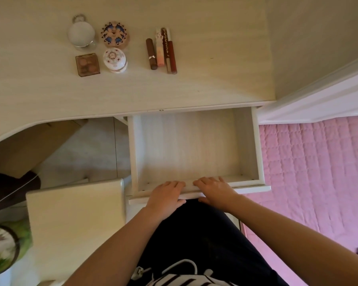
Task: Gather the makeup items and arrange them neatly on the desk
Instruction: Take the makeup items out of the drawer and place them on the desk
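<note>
Both hands sit on the drawer front, side by side near its middle. The left hand and right hand each lay fingers over the top edge w/ the thumb on the outer face, so they pinch the panel lightly. The drawer is pulled out from under the desk front edge and shows nothing inside.

The makeup lies toward the desk's back edge. A white jar, patterned compact, square palette and floral pot form a block. To its right, a lipstick, pink tube and red gloss lie in a row.

Likely step: shut the drawer (gathering looks done). Push straight in, evenly w/ both hands, and slip the fingers off the inner side before the front meets the desk, else they get nipped. Go slow so the tubes don't roll.
</note>
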Demonstrator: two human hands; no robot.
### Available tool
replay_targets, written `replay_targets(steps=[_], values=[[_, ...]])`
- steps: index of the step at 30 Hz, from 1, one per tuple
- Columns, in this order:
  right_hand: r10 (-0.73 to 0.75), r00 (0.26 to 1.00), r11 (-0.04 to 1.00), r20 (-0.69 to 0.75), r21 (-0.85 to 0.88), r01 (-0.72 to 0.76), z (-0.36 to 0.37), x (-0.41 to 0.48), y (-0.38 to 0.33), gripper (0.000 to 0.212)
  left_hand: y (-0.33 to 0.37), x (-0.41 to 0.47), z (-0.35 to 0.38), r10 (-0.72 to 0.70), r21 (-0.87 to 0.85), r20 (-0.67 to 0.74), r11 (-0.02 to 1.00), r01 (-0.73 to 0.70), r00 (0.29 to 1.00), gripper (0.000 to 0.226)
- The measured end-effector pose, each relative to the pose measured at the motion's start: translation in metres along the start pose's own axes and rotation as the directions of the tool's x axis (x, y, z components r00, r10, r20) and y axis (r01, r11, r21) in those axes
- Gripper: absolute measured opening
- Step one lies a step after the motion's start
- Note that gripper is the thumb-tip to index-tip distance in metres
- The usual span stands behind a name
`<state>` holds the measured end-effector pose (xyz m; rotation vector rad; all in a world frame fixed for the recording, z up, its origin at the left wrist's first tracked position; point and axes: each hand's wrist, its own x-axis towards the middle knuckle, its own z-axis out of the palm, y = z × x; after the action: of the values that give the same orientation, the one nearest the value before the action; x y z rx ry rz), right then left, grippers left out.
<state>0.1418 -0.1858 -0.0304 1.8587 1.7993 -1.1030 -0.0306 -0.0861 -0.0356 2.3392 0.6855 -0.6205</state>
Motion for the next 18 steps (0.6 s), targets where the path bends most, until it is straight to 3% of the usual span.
replay_targets(steps=[11,18], values=[[-0.061,0.996,0.990,-0.069,-0.132,0.051,0.003,-0.002,-0.002,0.053,-0.005,-0.003,0.002,0.118,0.176,-0.041,0.978,-0.109,0.992,0.054],[-0.092,0.971,0.983,-0.221,-0.175,0.053,-0.007,0.007,0.010,0.053,-0.019,0.012,-0.011,0.202,0.315,-0.191,0.939,-0.135,0.961,0.055]])
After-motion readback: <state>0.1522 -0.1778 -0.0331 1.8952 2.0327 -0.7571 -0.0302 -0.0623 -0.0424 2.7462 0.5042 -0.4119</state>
